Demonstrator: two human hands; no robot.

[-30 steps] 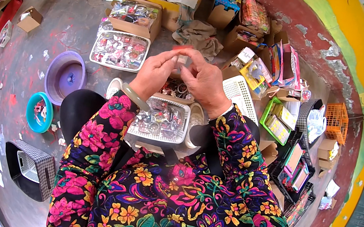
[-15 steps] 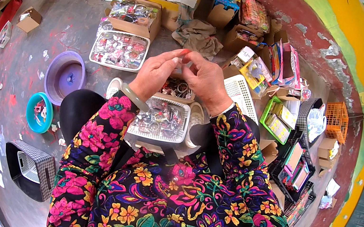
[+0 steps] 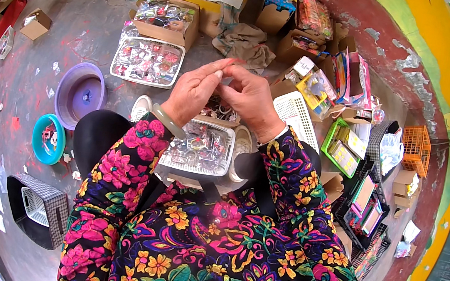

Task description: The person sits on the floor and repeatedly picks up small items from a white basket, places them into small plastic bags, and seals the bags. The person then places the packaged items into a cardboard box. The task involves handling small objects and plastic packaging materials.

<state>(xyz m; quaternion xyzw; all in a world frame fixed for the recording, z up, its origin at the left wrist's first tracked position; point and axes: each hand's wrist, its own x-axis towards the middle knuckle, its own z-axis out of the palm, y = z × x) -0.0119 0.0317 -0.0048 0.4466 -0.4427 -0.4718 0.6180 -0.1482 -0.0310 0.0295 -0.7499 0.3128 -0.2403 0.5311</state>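
Left hand and right hand meet at the fingertips; whether either grasps anything cannot be determined. Bagged items lie in the white basket below; fingertip work appears unfinished, remaining quantity indeterminate.

A second ago a small pale piece was visible in the gap between the left hand and the right hand; now it does not show there any more. In this view, beyond the far edge of the white basket, the tip of the left thumb has come just beside the right fingers, and the reddish patch at the fingertips looks paler
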